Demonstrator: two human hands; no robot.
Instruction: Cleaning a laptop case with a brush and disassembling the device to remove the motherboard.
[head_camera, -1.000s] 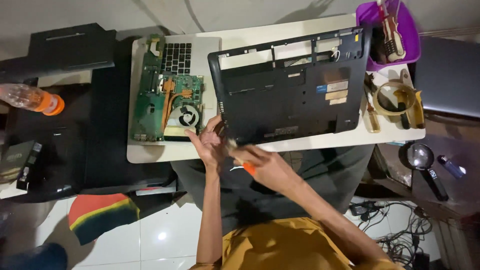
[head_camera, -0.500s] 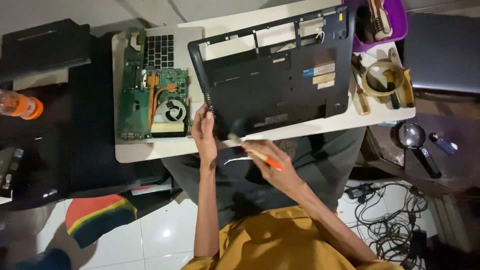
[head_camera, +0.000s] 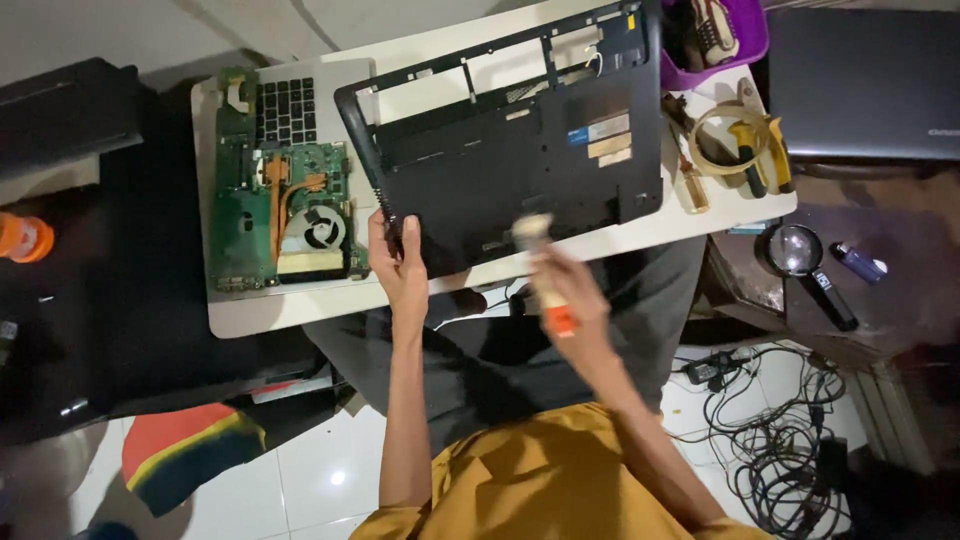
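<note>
A black laptop bottom case (head_camera: 520, 140) lies on the white table (head_camera: 300, 305), inner side up. My left hand (head_camera: 398, 262) grips its near left corner. My right hand (head_camera: 565, 290) holds a small brush (head_camera: 545, 275) with a pale handle and orange end, blurred by motion, just off the case's near edge. A green motherboard (head_camera: 285, 215) with a fan and copper heat pipe rests on a grey laptop keyboard part (head_camera: 290, 100) to the left of the case.
A purple tray (head_camera: 740, 40) with tools and a tape roll (head_camera: 735, 140) with screwdrivers sit at the right. A closed dark laptop (head_camera: 865, 80), a magnifying glass (head_camera: 800, 255) and cables (head_camera: 790, 440) lie further right. An orange-capped bottle (head_camera: 25, 238) is at the far left.
My right hand has swung the brush from pointing sideways at my lap up toward the case's near edge. My left hand keeps its hold on the case corner. The view shifted.
</note>
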